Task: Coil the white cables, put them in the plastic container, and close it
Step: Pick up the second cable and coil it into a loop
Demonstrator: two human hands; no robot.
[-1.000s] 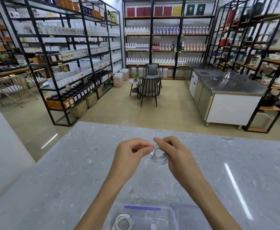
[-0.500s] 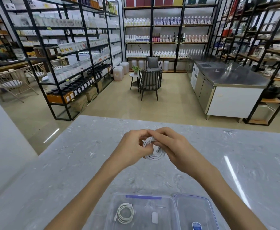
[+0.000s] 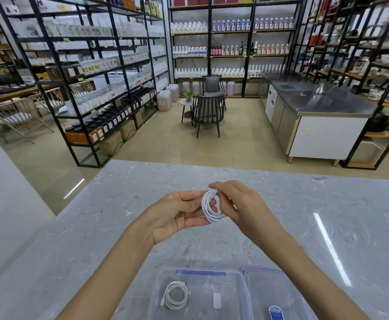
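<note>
Open container (image 3: pixel 156 294) below hands' (image 3: pixel 212 209) coil (image 3: pixel 210 206)

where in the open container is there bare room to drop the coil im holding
Bare floor lies between the coiled cable and the small white block in the container, and toward its far wall. The left side is taken.

One coiled white cable (image 3: pixel 212 207) held aloft; another coil (image 3: pixel 175 293) lies in the open, apparently lidless container (image 3: pixel 156 287).
</note>
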